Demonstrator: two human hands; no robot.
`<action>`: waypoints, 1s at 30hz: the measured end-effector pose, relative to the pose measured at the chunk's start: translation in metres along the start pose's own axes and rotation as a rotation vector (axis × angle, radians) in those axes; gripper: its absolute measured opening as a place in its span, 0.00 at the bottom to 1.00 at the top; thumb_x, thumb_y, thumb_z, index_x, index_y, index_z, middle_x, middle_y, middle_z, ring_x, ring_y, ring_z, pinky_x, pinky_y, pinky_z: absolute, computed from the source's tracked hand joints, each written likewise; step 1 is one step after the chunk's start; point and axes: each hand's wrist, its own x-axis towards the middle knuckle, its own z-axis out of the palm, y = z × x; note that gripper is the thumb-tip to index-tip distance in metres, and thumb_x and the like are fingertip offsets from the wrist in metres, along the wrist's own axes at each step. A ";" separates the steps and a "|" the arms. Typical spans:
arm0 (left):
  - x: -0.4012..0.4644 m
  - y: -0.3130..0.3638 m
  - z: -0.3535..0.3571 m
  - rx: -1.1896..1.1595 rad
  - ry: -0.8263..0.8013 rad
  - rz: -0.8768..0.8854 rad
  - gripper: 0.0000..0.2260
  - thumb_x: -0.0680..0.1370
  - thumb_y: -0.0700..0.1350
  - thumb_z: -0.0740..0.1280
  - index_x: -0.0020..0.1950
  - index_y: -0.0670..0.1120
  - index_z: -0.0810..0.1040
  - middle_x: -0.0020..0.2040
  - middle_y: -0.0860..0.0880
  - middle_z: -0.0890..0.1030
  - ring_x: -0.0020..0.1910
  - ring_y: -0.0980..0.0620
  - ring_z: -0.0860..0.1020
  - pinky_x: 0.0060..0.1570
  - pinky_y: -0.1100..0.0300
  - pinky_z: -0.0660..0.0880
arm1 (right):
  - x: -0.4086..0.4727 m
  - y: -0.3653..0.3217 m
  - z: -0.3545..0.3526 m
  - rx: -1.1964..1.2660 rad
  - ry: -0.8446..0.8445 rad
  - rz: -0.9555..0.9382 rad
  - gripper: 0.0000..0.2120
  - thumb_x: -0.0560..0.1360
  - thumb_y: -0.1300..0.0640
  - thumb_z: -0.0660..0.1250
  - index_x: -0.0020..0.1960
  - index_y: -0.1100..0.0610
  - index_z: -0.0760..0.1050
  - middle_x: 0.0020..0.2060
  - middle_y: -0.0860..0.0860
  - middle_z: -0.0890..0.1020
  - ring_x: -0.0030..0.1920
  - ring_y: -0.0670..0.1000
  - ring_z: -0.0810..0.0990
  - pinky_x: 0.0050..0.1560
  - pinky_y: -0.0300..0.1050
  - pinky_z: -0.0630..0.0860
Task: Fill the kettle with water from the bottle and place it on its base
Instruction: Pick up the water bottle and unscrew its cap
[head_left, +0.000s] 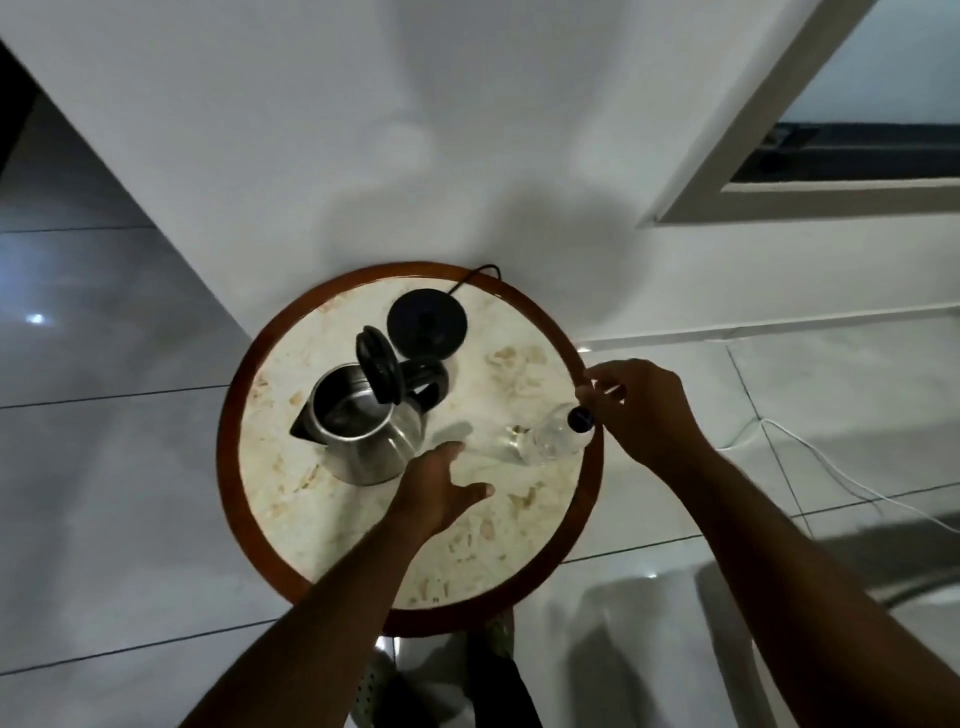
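- My right hand (641, 410) hovers at the bottle (545, 439) cap (580, 419); whether my fingers grip it, I cannot tell
- My left hand (441, 491) is open and empty beside the bottle
- The kettle (363, 431) stands lid-up on the table (228, 415), off its base (427, 323)

1. The desk (260, 519) stands on the floor (104, 467), its far edge against the wall (363, 130).
2. The kettle (363, 441) stands left of centre on the desk, lid (378, 371) raised at its rear.
3. The base (427, 323) lies behind the kettle, apart from it, near the wall.
4. The bottle (550, 436) is at the desk's right edge, right of the kettle.
5. Of the 2 hands, the left hand (441, 493) hovers between kettle and bottle; the right hand (644, 410) is at the bottle's cap (581, 419).
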 end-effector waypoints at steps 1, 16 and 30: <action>0.006 0.008 0.005 0.030 -0.008 0.040 0.37 0.67 0.52 0.78 0.72 0.46 0.68 0.71 0.46 0.73 0.68 0.47 0.72 0.66 0.51 0.70 | -0.001 0.008 -0.001 -0.070 -0.021 -0.010 0.13 0.72 0.51 0.72 0.52 0.59 0.82 0.41 0.55 0.84 0.40 0.53 0.82 0.40 0.41 0.72; 0.082 0.098 0.051 0.470 -0.263 0.380 0.28 0.69 0.49 0.74 0.66 0.47 0.69 0.61 0.45 0.80 0.57 0.45 0.79 0.55 0.55 0.75 | 0.013 0.036 0.028 -0.231 -0.308 -0.224 0.12 0.77 0.52 0.64 0.47 0.62 0.77 0.44 0.57 0.81 0.43 0.55 0.79 0.39 0.42 0.66; 0.068 0.061 0.024 0.366 -0.209 0.310 0.19 0.70 0.41 0.72 0.60 0.42 0.75 0.56 0.44 0.81 0.46 0.54 0.78 0.45 0.72 0.69 | 0.024 0.019 0.018 -0.423 -0.465 -0.935 0.07 0.72 0.66 0.67 0.50 0.64 0.78 0.48 0.62 0.81 0.44 0.58 0.79 0.34 0.46 0.75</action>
